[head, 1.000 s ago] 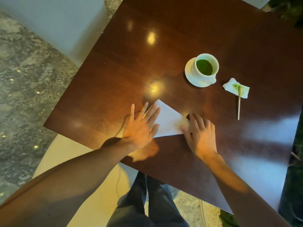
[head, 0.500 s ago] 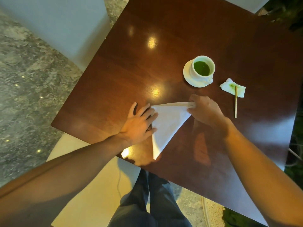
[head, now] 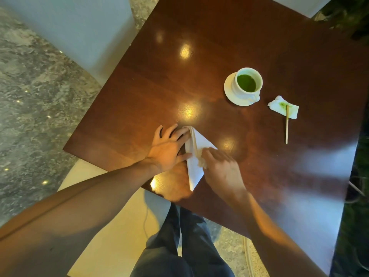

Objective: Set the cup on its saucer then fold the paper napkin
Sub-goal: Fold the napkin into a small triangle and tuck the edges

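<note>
A white cup (head: 247,82) of green liquid stands on its white saucer (head: 229,92) at the far right of the dark wooden table (head: 139,100). Near the table's front edge lies a white paper napkin (head: 196,144), folded into a narrow triangle pointing toward me. My left hand (head: 169,148) lies flat with spread fingers, pressing the napkin's left edge. My right hand (head: 221,170) rests on the napkin's right side, fingers curled over the folded layer; it is blurred.
A crumpled green-stained tissue (head: 279,105) with a wooden stir stick (head: 287,126) across it lies right of the saucer. A pale chair seat (head: 111,226) and my dark trousers (head: 179,246) are below the table edge. Stone floor lies at left.
My right hand has swung from the napkin's far corner back toward me, carrying that corner over. The triangle is narrower now. The left hand has stayed pressed on the left edge.
</note>
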